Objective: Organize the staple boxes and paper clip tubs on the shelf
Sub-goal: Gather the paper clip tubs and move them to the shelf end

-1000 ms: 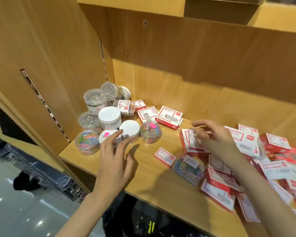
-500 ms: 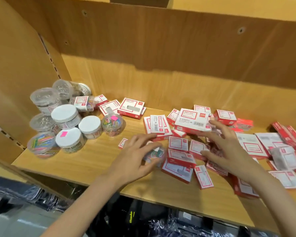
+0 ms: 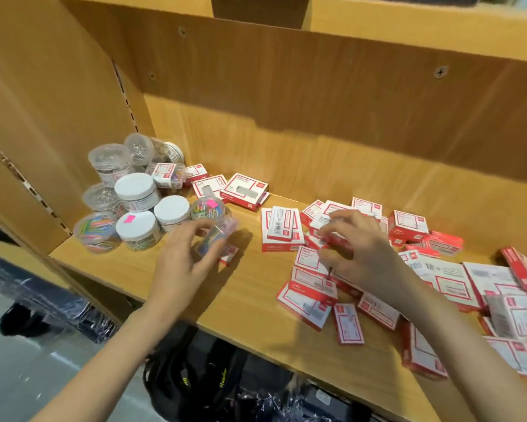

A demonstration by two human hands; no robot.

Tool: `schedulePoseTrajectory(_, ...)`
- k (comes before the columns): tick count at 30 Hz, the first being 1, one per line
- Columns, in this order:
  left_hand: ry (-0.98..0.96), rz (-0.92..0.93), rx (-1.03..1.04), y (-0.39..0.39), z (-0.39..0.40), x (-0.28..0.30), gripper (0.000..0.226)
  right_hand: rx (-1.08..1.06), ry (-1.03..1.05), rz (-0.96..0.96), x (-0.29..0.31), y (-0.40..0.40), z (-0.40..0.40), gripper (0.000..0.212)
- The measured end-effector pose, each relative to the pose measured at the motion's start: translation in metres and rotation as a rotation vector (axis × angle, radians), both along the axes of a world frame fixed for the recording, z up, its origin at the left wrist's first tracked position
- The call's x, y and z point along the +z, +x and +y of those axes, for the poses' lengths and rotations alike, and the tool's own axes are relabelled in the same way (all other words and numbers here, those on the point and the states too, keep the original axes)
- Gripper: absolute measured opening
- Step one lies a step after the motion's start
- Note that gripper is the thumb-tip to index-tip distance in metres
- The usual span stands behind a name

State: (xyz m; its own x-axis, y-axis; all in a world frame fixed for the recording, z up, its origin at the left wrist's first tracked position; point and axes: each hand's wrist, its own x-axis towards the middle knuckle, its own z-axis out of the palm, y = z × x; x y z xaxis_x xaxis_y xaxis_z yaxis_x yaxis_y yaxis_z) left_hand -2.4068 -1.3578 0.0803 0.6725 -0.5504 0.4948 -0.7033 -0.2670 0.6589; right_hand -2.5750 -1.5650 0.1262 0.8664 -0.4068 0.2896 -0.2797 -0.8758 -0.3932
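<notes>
On the wooden shelf [image 3: 250,303], a scatter of red-and-white staple boxes [image 3: 314,295] lay to the right, the paper clip tubs [image 3: 137,193] clustered in the left corner. A clear tub of coloured clips [image 3: 216,239], picked from among the boxes half a second earlier, was carried leftward in the left hand [image 3: 184,263], its grip curled round it. The right hand [image 3: 356,254] was pinching a small box; sorting appeared underway.
</notes>
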Motion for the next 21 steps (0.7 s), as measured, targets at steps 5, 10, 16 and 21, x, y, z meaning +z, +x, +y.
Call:
schedulePoseTrajectory(5,0.082,0.053,0.192,0.014,0.014,0.002,0.028,-0.136,-0.260,0.266,0.001,0.036,0.016,0.037)
schedulePoseTrajectory(10,0.030,-0.020,0.238,0.021,0.039,0.003,0.029,0.104,-0.014,0.182,0.003,0.076,0.040,0.036)
schedulePoseTrajectory(16,0.344,-0.394,0.140,0.041,0.053,-0.014,0.029,0.247,-0.059,0.274,-0.030,0.121,0.081,0.037)
schedulePoseTrajectory(21,0.454,-0.259,-0.033,0.049,0.052,-0.018,0.035,0.170,0.103,0.131,-0.019,0.113,0.060,0.031)
